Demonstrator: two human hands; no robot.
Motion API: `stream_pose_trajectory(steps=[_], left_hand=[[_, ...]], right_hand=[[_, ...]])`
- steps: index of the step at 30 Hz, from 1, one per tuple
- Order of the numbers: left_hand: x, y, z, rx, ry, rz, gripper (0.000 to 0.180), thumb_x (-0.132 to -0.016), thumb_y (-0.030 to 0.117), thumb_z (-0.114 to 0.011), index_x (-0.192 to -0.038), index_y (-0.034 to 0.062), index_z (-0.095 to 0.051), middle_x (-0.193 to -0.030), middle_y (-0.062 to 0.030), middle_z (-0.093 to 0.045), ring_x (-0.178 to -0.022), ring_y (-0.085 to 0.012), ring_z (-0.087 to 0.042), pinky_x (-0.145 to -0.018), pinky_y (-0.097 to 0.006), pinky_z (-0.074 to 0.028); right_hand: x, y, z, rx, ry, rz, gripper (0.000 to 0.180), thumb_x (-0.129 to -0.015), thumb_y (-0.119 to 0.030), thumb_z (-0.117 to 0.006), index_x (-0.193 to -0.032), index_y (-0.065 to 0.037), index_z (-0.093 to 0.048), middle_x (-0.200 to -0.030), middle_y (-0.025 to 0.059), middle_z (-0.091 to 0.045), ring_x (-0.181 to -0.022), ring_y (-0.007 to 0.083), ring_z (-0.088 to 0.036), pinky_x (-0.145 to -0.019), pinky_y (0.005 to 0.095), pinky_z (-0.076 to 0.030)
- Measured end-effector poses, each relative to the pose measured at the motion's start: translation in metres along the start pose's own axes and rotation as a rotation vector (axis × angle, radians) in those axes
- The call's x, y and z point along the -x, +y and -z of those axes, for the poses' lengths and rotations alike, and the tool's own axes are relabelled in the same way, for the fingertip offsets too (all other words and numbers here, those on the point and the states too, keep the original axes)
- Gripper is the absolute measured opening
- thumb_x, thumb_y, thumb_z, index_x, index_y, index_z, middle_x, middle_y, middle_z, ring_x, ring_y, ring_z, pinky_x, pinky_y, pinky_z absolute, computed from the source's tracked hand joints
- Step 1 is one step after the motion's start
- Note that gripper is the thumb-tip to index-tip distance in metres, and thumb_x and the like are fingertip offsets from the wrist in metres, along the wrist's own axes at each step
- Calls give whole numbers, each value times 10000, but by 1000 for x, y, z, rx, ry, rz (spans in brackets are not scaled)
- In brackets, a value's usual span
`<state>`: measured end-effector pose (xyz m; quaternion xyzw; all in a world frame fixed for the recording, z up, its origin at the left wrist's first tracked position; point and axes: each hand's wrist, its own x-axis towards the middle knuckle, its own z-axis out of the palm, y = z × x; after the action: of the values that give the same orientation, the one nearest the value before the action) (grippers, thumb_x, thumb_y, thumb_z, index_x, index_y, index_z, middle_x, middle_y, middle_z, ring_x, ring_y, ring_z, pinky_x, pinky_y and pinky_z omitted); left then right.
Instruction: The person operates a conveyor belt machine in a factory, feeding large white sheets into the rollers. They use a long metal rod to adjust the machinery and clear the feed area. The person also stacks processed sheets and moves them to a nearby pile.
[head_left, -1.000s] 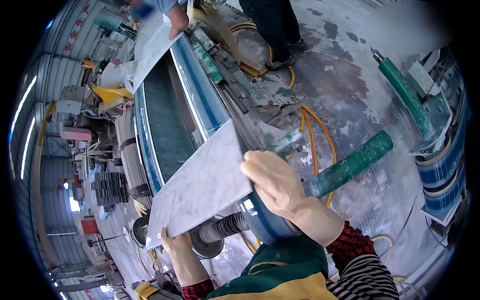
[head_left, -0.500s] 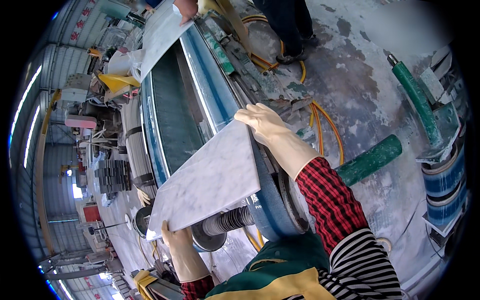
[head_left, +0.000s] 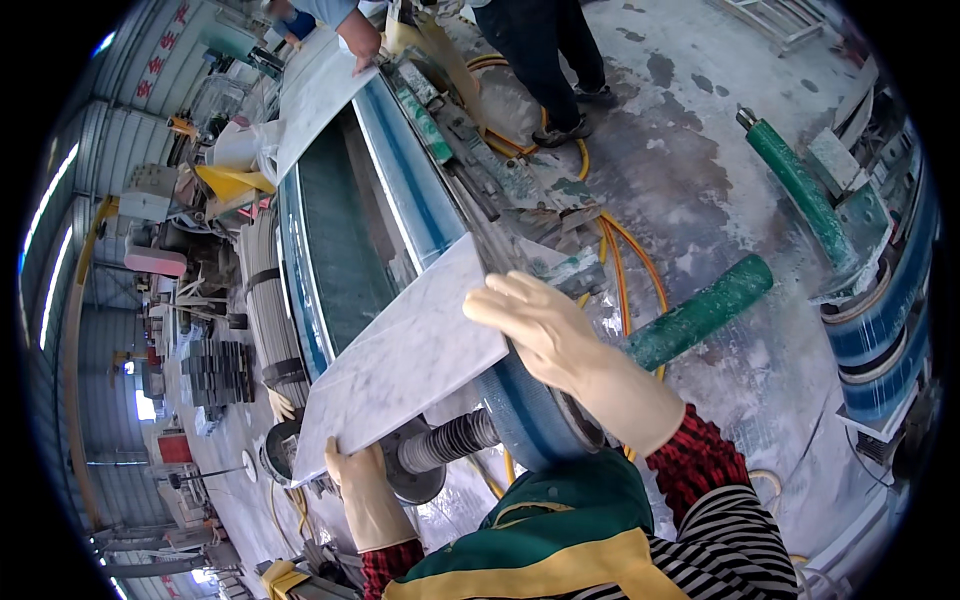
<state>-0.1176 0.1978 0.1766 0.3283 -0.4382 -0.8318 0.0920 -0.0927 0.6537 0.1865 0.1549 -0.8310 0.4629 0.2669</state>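
Observation:
A white, grey-veined marble slab (head_left: pixel 400 370) lies across the near end of the blue belt conveyor (head_left: pixel 430 215). My left hand (head_left: pixel 362 495), in a cream rubber glove, is closed on the slab's near edge by its left corner, fingertips on top and the rest of the grip hidden. By the slab's right edge is my right hand (head_left: pixel 560 355), gloved alike. Its fingers are stretched out over that edge and hold nothing; whether they touch the stone I cannot tell. A second pale slab (head_left: pixel 318 95) lies at the conveyor's far end, under another person's hand (head_left: pixel 358 40).
Green rollers (head_left: pixel 705 310) stick out at the right, above a floor with yellow and orange hoses (head_left: pixel 625 270). Someone in dark trousers (head_left: pixel 545 60) stands beyond. Below the slab is a ribbed black bellows (head_left: pixel 450 443). Stacked dark blocks (head_left: pixel 218 372) and machinery line the left.
My right hand has come off the slab's far right corner and moved nearer along its right edge. My left hand keeps its hold. The view has shifted slightly.

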Motion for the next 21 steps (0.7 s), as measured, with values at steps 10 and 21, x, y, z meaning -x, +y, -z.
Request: stream_pose_trajectory(steps=[10,21], left_hand=[[-17,-11,36,96,-25,111,624,-1161,388,-427,-1674,34,-459,-1697,-146,-545,-1577,-335,-503,-1282,-481,-468],[48,-39,24,6,-203,90,716,-1146,437,-555,-1726,61,-368,-1755,-177,-446,-1627,-350,-419,-1343,-505,-359]], right_hand=[[108,-102,-9,-486,150,-498,404,-1046,-45,-637,-1438,53,-665,-1365,258,-735,-1257,377,-729,-1106,459,-552],[62,-127,-186,-1190,-45,-1106,617,-1102,-346,-733,-1381,193,-618,-1303,324,-737,-1100,334,-790,-1049,441,-645]])
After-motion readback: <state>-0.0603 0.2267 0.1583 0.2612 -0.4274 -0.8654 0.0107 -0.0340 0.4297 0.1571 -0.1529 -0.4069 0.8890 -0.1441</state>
